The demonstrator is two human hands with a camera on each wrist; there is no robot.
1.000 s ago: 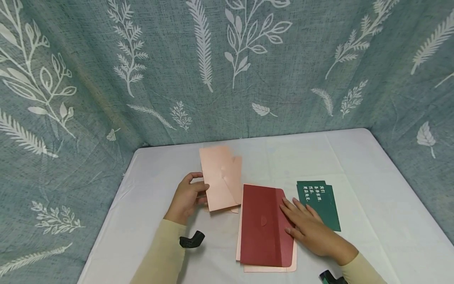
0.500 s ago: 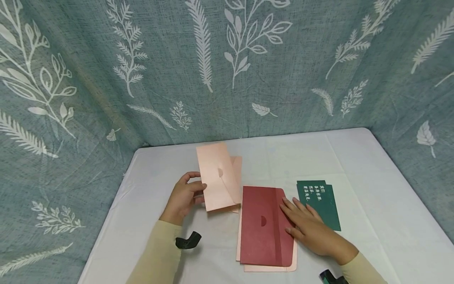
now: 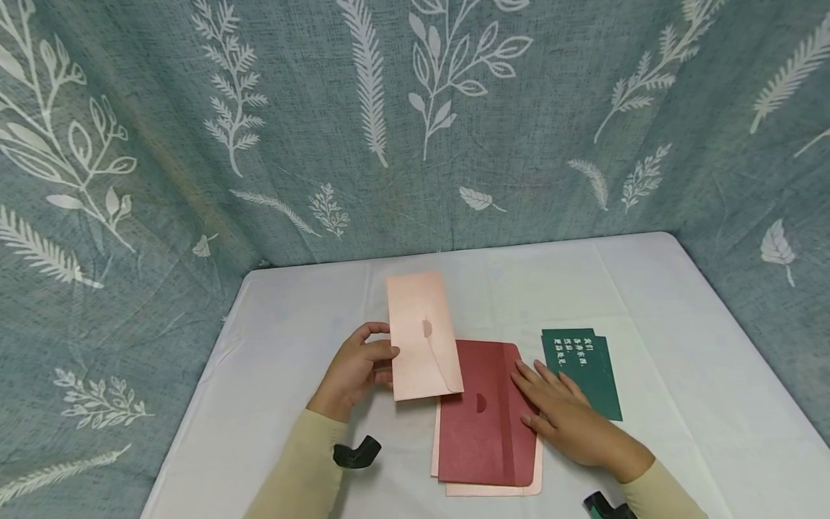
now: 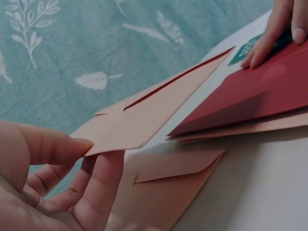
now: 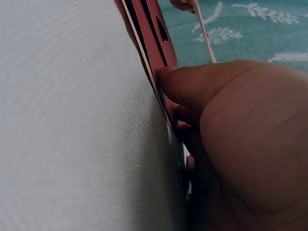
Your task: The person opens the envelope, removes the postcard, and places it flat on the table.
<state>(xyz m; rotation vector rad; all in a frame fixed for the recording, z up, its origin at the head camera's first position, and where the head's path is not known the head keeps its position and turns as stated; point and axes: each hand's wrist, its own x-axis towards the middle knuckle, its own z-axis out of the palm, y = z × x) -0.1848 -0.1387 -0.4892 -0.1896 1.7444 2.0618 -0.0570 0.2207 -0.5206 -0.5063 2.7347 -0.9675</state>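
Note:
My left hand [image 3: 355,367] pinches a pale pink envelope [image 3: 423,310] by its left edge, thumb on top and fingers below. The envelope is held raised, its lower right corner overlapping the upper left of a red envelope [image 3: 476,432] in the head view. Flat on the red envelope's right side rest the fingers of my right hand [image 3: 570,425]. Pink paper [image 3: 493,492] peeks out from beneath the red envelope. The left wrist view shows a second pink envelope [image 4: 168,173] under the raised one; from the head it is hidden.
Dark green cards [image 3: 599,375], the upper one printed with white characters, lie on the white-covered table [image 3: 681,346] beyond my right hand. A teal curtain [image 3: 292,144] with white leaf patterns stands behind and beside the table.
My left hand shifts a little left, then carries the pink envelope right and nearer, over the red envelope's corner and covering the pink one behind. The right hand stays put.

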